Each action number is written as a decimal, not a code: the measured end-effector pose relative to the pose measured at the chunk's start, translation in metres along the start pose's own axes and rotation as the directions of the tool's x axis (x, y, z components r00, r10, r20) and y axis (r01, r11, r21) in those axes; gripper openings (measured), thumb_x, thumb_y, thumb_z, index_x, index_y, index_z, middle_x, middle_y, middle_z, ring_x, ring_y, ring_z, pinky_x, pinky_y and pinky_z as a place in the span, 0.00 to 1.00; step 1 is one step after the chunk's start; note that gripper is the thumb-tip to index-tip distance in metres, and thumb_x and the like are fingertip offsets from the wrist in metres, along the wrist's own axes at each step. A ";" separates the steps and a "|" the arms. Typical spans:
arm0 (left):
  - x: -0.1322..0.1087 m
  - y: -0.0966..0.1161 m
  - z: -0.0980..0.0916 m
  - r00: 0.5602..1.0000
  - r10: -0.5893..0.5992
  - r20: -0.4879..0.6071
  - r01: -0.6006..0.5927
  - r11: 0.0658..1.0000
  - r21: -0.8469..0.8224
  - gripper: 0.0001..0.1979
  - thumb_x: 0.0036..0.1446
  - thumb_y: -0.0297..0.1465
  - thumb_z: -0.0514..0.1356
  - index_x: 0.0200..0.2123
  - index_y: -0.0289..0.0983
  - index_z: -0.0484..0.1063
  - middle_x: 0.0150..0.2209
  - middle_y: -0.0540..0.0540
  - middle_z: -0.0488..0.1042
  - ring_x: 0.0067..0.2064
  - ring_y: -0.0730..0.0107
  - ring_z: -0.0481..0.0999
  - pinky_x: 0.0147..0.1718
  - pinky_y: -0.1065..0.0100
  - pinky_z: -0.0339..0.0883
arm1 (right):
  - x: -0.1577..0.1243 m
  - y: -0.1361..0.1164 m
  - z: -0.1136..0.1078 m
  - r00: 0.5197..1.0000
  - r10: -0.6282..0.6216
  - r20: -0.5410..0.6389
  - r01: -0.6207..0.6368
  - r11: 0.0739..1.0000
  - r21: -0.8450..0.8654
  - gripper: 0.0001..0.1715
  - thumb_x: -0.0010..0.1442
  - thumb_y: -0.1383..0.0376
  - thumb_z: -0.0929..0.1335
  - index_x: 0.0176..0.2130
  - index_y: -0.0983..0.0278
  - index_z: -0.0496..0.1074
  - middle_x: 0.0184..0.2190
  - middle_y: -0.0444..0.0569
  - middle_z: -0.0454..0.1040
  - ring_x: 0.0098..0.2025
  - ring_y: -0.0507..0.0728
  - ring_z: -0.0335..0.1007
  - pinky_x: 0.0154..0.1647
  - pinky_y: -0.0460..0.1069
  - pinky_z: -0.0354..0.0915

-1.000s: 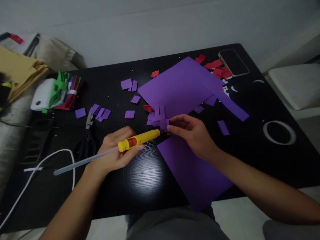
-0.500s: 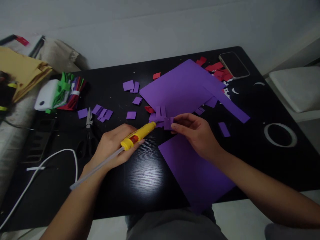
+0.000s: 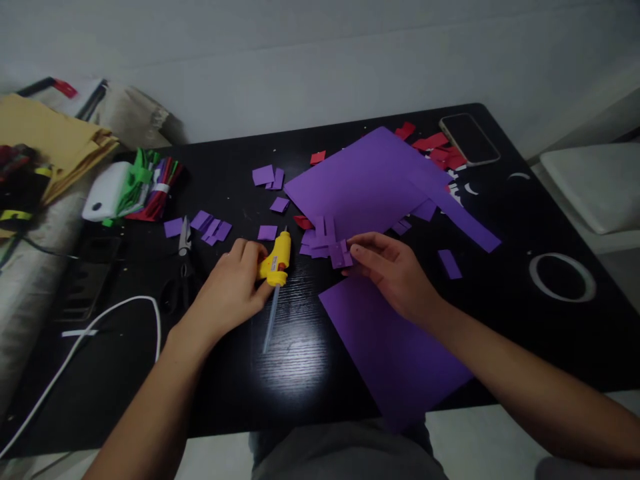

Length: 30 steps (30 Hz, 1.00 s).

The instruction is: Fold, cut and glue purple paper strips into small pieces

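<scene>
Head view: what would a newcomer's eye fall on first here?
The yellow glue gun stands out most, gripped by the left hand at the middle of the black table, with a clear glue stick trailing from its back toward the person. Just right of it, the right hand pinches a cluster of purple strips. Behind lies a large purple sheet, with red scraps and a phone near the far right corner.

dim room, overhead glare on black table [image 3: 295,350], edges warped, soft.
</scene>
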<state>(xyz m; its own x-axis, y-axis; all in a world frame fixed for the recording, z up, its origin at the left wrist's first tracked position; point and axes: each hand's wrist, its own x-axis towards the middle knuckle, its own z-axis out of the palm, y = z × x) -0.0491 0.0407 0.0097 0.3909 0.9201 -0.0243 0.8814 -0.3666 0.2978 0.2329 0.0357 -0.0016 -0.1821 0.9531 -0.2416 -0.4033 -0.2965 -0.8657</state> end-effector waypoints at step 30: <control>-0.009 0.062 0.018 0.947 0.132 -0.294 -0.255 0.863 -0.435 0.04 0.67 0.29 0.61 0.44 0.36 0.74 0.37 0.45 0.75 0.40 0.66 0.76 0.40 0.64 0.71 | -0.020 0.016 0.017 0.992 -0.094 0.084 0.118 0.929 -0.351 0.20 0.51 0.64 0.82 0.37 0.60 0.71 0.34 0.43 0.79 0.36 0.53 0.77 0.40 0.49 0.72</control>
<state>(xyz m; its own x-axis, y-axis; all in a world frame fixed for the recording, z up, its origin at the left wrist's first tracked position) 0.0067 0.0068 0.0114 0.4082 0.8633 0.2968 0.5459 -0.4914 0.6786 0.2149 0.0109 -0.0038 -0.2177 0.9684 -0.1217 -0.0810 -0.1422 -0.9865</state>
